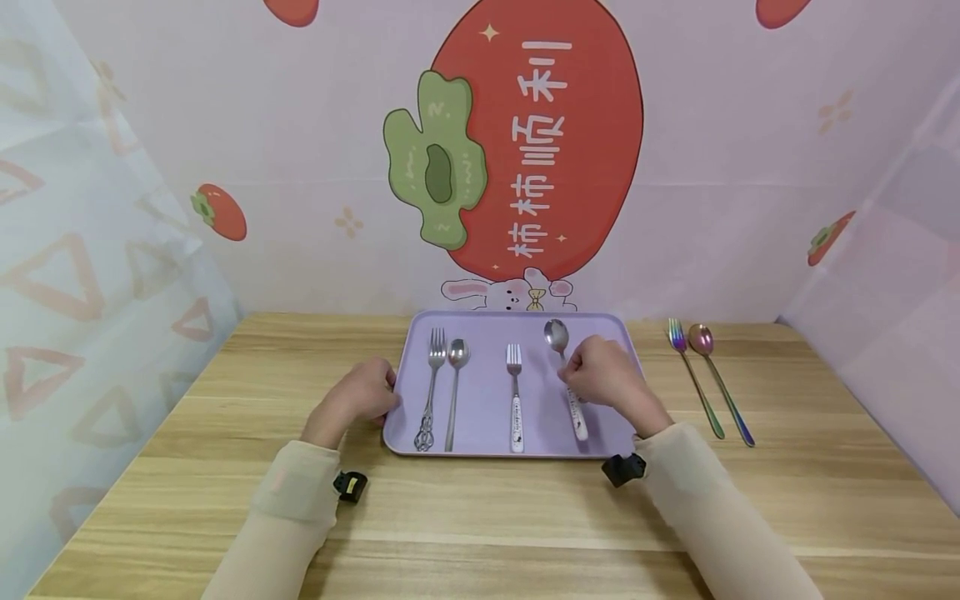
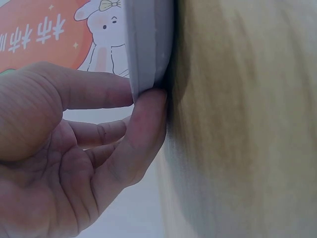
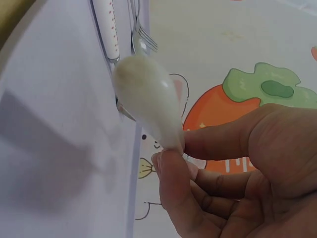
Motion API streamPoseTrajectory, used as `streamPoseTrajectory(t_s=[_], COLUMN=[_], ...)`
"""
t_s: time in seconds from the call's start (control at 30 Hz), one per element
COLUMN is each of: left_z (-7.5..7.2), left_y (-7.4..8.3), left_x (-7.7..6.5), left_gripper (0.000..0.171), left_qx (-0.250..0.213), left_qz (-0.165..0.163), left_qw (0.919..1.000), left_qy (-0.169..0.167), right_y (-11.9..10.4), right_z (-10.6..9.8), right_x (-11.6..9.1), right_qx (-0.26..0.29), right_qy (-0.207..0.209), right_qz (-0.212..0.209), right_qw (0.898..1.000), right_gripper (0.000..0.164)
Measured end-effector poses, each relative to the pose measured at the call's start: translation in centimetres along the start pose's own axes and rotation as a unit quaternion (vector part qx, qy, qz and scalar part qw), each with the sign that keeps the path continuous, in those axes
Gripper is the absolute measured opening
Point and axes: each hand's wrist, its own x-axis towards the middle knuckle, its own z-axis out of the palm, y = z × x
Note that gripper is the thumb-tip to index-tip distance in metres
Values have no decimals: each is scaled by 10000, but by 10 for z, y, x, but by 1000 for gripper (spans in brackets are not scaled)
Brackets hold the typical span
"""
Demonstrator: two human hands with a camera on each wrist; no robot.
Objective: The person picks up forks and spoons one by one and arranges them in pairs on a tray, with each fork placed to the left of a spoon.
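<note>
Right hand point(image 1: 603, 371) pinches white-handled spoon point(image 1: 577, 414) over lilac tray point(image 1: 480, 417)

Head view: the white-handled spoon slants lengthwise, bowl toward the backdrop point(image 1: 712, 167), handle toward the near side, its print too small to read. Backdrop lettering point(image 1: 537, 150): 柿柿顺利. The lilac tray holds an ornate fork point(image 1: 429, 404), plain spoon point(image 1: 453, 396) and white-handled fork point(image 1: 516, 408).

Left wrist view: the left hand point(image 2: 74, 168) pinches the tray's edge.

Right wrist view: the handle end faces the camera.
</note>
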Motion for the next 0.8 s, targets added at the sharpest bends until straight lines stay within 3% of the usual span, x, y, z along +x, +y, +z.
streamPoseTrajectory(t_s=[0.8], left_z=[0], left_y=[-1], left_x=[1], left_gripper=[16], left_qx=[102], left_qz=[16], left_qw=[9999], left_qy=[17], right_y=[-14], right_z=[27], right_x=[7], right_qx=[26], right_qy=[-77], right_qz=[96], right_qw=[9999], right_gripper=[30])
